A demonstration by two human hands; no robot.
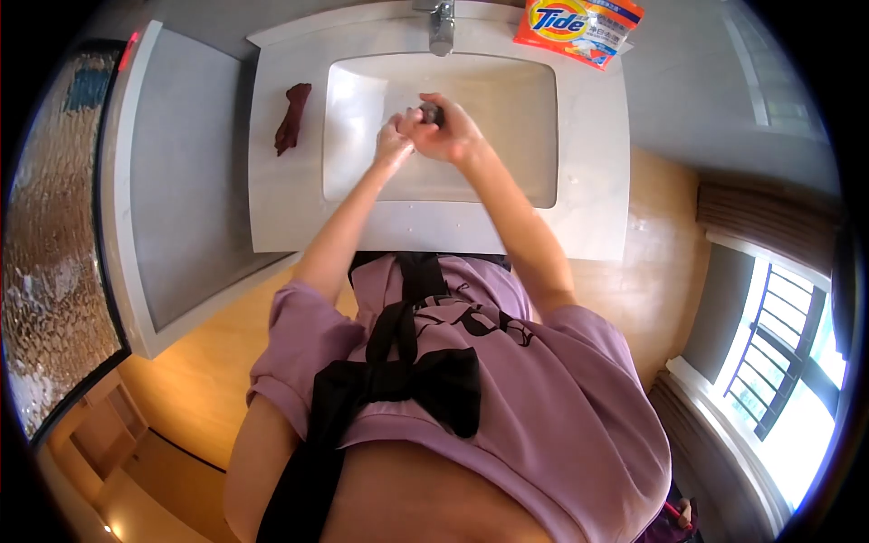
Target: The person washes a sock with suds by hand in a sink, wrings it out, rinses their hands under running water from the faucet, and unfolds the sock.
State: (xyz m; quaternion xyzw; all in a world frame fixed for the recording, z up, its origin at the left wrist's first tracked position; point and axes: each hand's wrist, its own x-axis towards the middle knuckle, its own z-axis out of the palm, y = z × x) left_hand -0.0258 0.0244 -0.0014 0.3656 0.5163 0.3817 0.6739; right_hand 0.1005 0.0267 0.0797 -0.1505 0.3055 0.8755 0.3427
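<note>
Over the sink basin (507, 136), my two hands come together with a small dark bunched cloth (432, 112) between them. My right hand (450, 136) is closed around the cloth, its thumb and fingers curled about it. Pressed against it from the left is my left hand (396, 142), fingers closed on the same bundle. Most of the cloth is hidden by the fingers, so its shape cannot be made out. A twisted dark red cloth (291, 119), perhaps a sock, lies on the counter left of the basin.
A chrome faucet (441, 29) stands at the basin's back edge. An orange Tide detergent bag (579, 29) rests on the back right of the white counter (593, 163). To the left is a grey panel with a pale edge (122, 190); at right, a barred window (774, 339).
</note>
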